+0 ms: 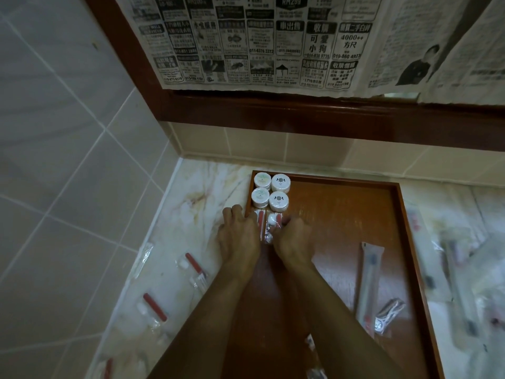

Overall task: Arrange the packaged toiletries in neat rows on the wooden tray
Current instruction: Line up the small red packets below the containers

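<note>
A wooden tray (393, 214) lies on a marble tabletop (202, 187), pushed close to the tiled back wall. In the tray's far left corner stand four round white packaged tubs (270, 194), two by two and touching. Just on the near side of them, along the tray's left edge, lie two clear sachets (269, 228) side by side, each with a red stick and white pieces inside.

The left hand (240, 236) rests over the tray's left rim, its fingers curled against the left sachet's edge. The right hand (293, 237) sits just right of the pair, its fingers bent onto the right sachet; whether either hand truly pinches the plastic cannot be told, as the fingertips are hidden.

Toward the tray's right edge lies a long wrapped toothbrush packet (369, 280), with a small dark packet (388, 314) tilted beside its near end. On the tabletop left of the tray lie more red-stick sachets (191, 265). On the tabletop right of the tray sits a blurred heap of clear long packets (461, 285).
</note>
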